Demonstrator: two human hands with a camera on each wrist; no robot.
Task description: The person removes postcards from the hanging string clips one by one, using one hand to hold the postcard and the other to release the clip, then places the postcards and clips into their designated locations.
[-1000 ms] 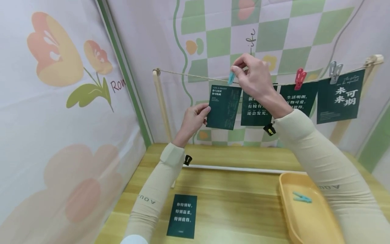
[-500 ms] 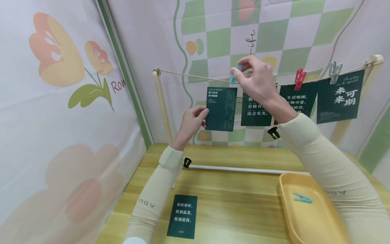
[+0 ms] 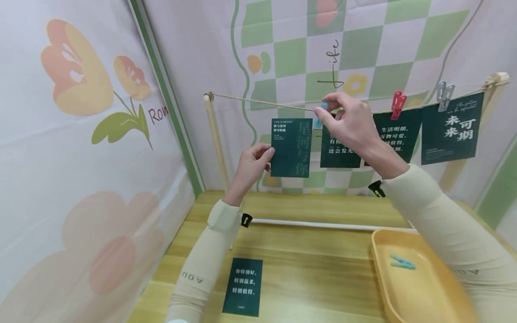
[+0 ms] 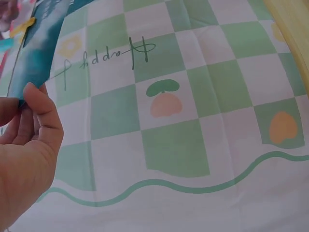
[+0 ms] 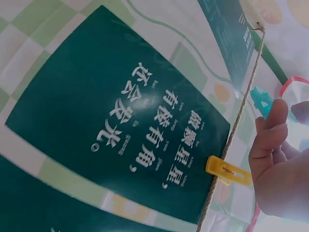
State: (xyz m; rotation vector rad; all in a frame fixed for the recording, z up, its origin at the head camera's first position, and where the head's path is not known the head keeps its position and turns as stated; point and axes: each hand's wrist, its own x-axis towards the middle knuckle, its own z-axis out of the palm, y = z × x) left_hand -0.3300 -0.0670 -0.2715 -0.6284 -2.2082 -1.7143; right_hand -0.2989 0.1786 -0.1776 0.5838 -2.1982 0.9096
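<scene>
My left hand [image 3: 251, 167] pinches the left edge of a dark green card [image 3: 290, 150], which hangs upright just below the twine [image 3: 258, 102]. In the left wrist view, the thumb and fingers hold that card's corner. My right hand [image 3: 350, 122] pinches a blue clothespin [image 3: 318, 117] by its upper end, to the right of the card and apart from it. The right wrist view shows the clothespin [image 5: 263, 101] close to the twine [image 5: 244, 104]. Beside that hand, a yellow clothespin [image 5: 229, 171] fixes another green card [image 5: 116, 116] to the line.
Red [image 3: 398, 105] and grey [image 3: 444, 96] clothespins hold further cards on the right. Wooden posts [image 3: 214, 134] bear the twine. On the table lie a green card [image 3: 243, 287] and an orange tray [image 3: 383, 287] with a blue clothespin [image 3: 402, 262] in it. A white rod [image 3: 315, 223] crosses behind.
My right hand has moved right and down with the blue clothespin, away from the card's top edge. My left hand has lowered the card slightly and shifted it a little left.
</scene>
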